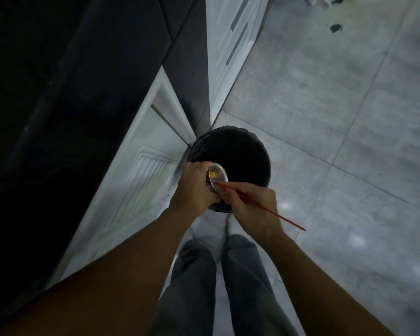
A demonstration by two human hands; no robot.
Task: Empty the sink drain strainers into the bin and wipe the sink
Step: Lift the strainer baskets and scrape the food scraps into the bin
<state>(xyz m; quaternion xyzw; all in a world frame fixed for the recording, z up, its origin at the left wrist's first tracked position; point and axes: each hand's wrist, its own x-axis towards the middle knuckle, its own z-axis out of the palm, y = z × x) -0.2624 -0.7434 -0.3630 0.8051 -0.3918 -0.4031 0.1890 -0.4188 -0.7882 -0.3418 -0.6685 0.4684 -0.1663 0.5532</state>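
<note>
I am standing over the bin (250,151), a round black container lined with a dark bag, sitting on the grey tiled floor (337,117) right against the corner of the white cabinets (141,170). My left hand (195,187) is gripping the strainer (218,177), a small round metal cup, fingers wrapped around its body, and I am holding it tilted on its side above the near edge of the bin's opening. A bit of yellow-orange scrap (212,175) is sitting inside the strainer near its rim. My right hand (251,207) is closed around a thin red stick (262,207), pinching it like a pen, with its tip reaching into the strainer's mouth and its other end pointing out past my wrist to the right. Both my forearms are reaching down, and my legs in grey trousers (228,287) are showing below them. The dark table (83,69) is running along my left.
</note>
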